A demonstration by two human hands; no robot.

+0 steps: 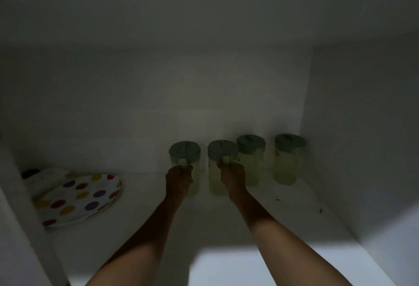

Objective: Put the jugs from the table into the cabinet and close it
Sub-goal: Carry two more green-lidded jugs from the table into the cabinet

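Several pale green jugs with grey-green lids stand in a row at the back of the dim white cabinet shelf point(226, 229). My left hand point(179, 179) grips the handle of the leftmost jug point(184, 153). My right hand point(232, 178) grips the handle of the jug beside it point(222, 150). Two more jugs stand free to the right, one point(251, 147) close behind my right hand and one point(287, 156) near the right wall. Both held jugs are upright and rest on the shelf.
A white plate with coloured dots point(79, 197) lies at the shelf's left, with a dark object behind it. The cabinet's right wall point(362, 126) and left wall point(20, 206) bound the shelf. A small dark speck lies at right on the shelf.
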